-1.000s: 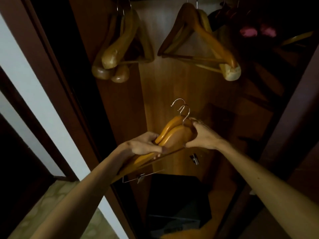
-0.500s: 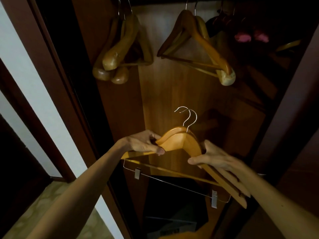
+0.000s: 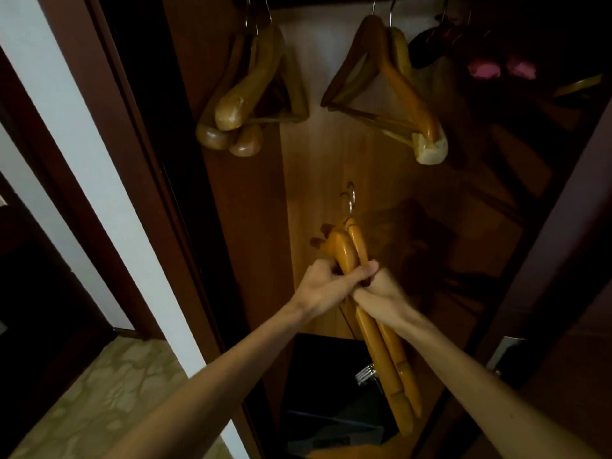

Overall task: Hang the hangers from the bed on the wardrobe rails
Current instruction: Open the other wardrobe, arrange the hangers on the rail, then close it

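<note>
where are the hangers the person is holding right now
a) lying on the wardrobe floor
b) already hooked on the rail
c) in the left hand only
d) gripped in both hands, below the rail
d: the left hand and the right hand are both closed around the bundle of wooden hangers, whose hooks sit free in the air well below the hangers already on the rail.

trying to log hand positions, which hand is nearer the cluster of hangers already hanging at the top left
Left. The left hand grips the held hangers on the side below that hanging cluster; the right hand is clasped against it, farther right.
</note>
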Motion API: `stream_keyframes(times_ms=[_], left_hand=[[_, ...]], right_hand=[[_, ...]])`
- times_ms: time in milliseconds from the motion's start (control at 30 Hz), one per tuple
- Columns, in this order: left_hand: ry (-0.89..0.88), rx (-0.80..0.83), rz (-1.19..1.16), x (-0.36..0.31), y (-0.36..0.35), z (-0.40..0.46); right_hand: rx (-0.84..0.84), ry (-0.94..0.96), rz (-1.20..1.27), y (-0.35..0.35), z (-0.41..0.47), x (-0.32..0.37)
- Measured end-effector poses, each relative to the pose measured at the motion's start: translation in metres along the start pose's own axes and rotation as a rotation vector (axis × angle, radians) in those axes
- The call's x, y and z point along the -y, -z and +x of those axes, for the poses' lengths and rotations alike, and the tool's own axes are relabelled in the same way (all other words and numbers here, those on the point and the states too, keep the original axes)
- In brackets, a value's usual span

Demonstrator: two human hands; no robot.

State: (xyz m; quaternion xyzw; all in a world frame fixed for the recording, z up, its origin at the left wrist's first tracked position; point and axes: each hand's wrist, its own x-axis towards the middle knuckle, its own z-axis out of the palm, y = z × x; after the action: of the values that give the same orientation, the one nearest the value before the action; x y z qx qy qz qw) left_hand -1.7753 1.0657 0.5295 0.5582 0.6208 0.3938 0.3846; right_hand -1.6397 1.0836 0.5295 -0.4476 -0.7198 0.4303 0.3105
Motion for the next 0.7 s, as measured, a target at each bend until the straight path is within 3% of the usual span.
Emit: stream_keyframes(times_ms=[200,467,700], left_hand=[[0.016,0.030,-0.125,-0.010,0.018,-0.003],[-0.157,-0.064,-0.087,-0.088,0.064,0.012],[-0.208,-0.146,-0.152,-0.178,0.111,0.050]], right_hand=[[0.218,0.015,0.095,0.026,-0.012,0.015],[0.049,0.072,0.177,0.062,0.009,0.077],[-0.126,0.137,0.033,0.076,0.063,0.162]])
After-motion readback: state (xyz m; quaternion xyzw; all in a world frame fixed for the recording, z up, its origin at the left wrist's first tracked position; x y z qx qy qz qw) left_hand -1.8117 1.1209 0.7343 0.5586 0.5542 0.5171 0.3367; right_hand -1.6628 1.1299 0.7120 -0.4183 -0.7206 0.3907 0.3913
